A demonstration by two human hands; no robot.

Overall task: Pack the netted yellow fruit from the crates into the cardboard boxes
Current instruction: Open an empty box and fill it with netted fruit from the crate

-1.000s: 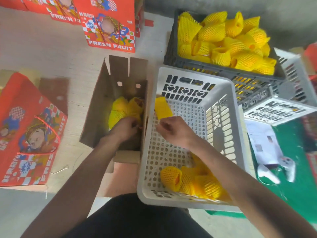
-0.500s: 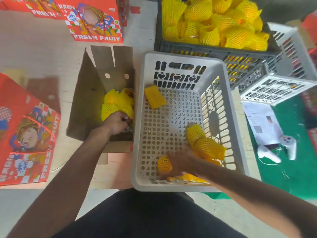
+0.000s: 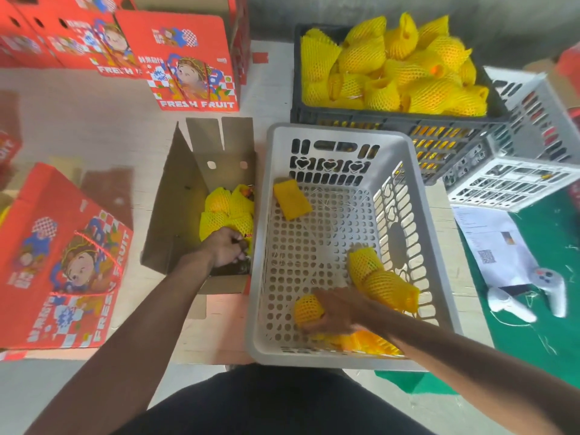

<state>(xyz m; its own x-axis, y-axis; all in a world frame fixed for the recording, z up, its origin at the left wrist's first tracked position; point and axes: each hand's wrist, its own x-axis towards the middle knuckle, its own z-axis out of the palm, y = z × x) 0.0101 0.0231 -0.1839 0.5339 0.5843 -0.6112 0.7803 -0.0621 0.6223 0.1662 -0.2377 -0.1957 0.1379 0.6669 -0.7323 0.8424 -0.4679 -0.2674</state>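
Pick-up step: right hand (image 3: 335, 312) curls round a netted yellow fruit (image 3: 308, 310) at the white crate's (image 3: 417, 196) near end, left hand (image 3: 226, 246), grip unclear, among fruit inside the open cardboard box (image 3: 175, 208); next, presumably, lift leftward into it.

Pale worktop (image 3: 94, 127), evenly lit. Green mat (image 3: 546, 309) at right. Grey wall (image 3: 470, 14) behind.
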